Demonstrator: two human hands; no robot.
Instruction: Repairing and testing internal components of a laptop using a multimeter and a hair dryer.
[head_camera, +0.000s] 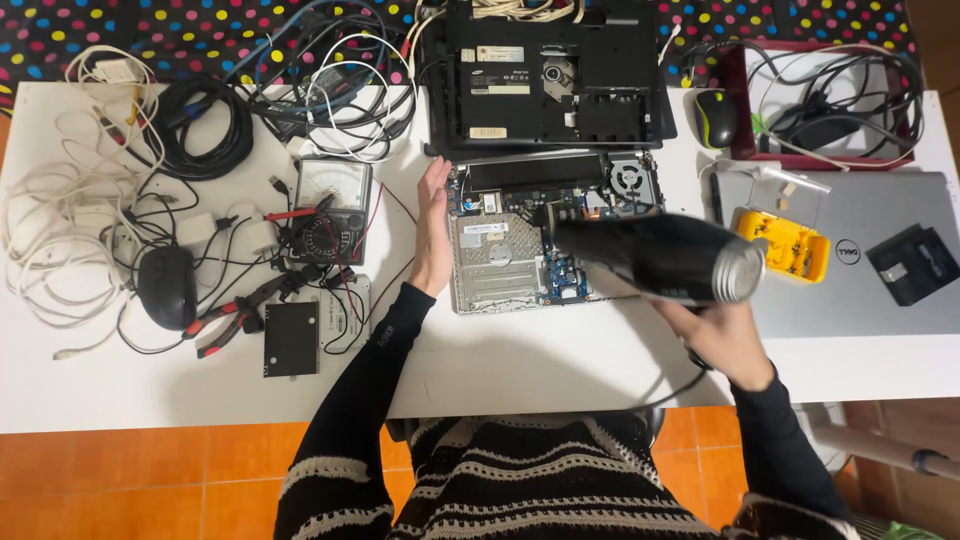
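Heat gun over opened laptop board, L hand bracing its edge.

R hand (722, 338) wrapped shut round grip of black heat gun (655, 258); gun's long axis runs left-right, dark nozzle end pointing left over the exposed laptop board (505, 255), silver back end to the right. Board sits on white desk (520, 365), directly betw. both hands. L hand (433, 228) open, flat, fingers together, edge-on vs board's left side, touching or just beside. L hand nearer the board; R holds gun above it. Multimeter (330, 210) & pliers (240, 318) lie further left.
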